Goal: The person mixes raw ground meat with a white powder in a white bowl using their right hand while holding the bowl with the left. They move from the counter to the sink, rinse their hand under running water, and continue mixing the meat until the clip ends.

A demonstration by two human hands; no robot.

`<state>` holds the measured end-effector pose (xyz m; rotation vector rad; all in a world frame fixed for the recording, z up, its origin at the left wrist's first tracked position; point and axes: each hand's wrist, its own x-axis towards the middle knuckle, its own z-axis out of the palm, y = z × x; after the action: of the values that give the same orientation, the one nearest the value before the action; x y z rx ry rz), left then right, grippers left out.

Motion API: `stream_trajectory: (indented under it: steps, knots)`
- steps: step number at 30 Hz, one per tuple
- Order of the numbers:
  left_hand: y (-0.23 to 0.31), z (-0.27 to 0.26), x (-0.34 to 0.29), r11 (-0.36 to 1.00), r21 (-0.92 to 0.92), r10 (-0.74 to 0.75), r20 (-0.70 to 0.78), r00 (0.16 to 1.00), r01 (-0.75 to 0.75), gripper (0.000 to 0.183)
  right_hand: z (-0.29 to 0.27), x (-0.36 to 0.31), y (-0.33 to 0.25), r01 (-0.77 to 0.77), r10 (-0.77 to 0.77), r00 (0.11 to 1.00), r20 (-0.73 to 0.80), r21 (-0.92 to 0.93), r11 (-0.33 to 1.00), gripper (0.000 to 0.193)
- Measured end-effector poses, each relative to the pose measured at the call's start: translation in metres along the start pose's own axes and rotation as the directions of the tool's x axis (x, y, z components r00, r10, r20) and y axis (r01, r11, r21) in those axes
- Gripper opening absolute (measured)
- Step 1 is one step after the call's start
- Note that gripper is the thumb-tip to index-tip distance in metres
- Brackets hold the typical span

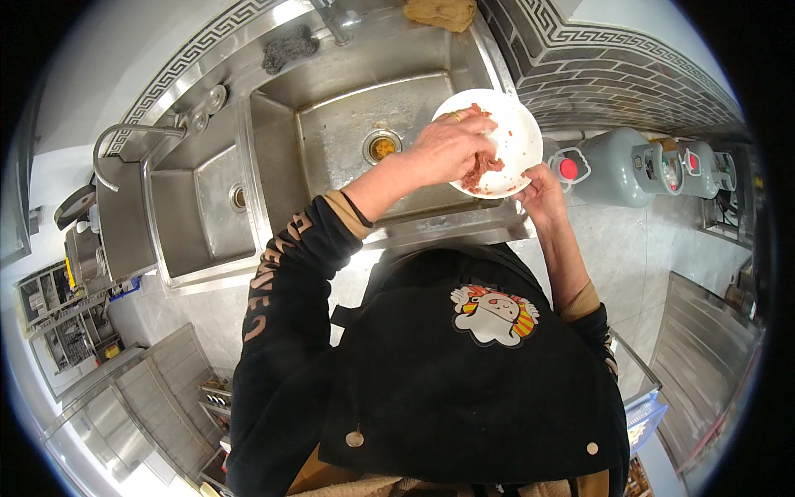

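A white bowl (524, 141) is held above the right end of the large sink basin, tilted so its inside shows. Raw-looking red meat (487, 172) lies in it in a shredded clump, with small bits stuck to the white wall. My left hand (451, 149), a ring on one finger, reaches into the bowl with its fingers curled round the meat; the fingertips are partly hidden. At the lower right, my right hand (542, 192) grips the bowl's rim.
The large steel basin (331, 141) has yellowish scraps in its drain (383, 147). To its left is a smaller basin (203, 203) with a curved faucet (137, 128). A dark scouring pad (290, 50) and a tan cloth (440, 12) lie behind. Grey gas cylinders (617, 168) stand right.
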<state>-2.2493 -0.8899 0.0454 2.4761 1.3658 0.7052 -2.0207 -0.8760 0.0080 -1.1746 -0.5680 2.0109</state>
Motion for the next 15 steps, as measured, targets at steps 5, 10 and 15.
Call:
stream_trajectory:
  steps: [5,10,15]
  knots:
    - [0.030,0.022,0.008,0.987,-0.161,-0.002,0.100,0.995,0.018,0.026,-0.004,0.004,0.001,-0.019,0.019,0.999,0.041,-0.004,1.000,0.035]
    - [0.046,0.034,0.006,0.974,-0.222,-0.043,0.059,0.997,0.055,0.018,-0.008,0.004,0.002,-0.049,0.049,0.998,-0.030,0.012,0.999,0.031]
    - [0.028,0.017,0.003,0.988,0.100,0.087,0.299,0.950,-0.122,0.013,-0.010,0.002,0.002,-0.005,0.005,1.000,-0.021,0.013,1.000,0.028]
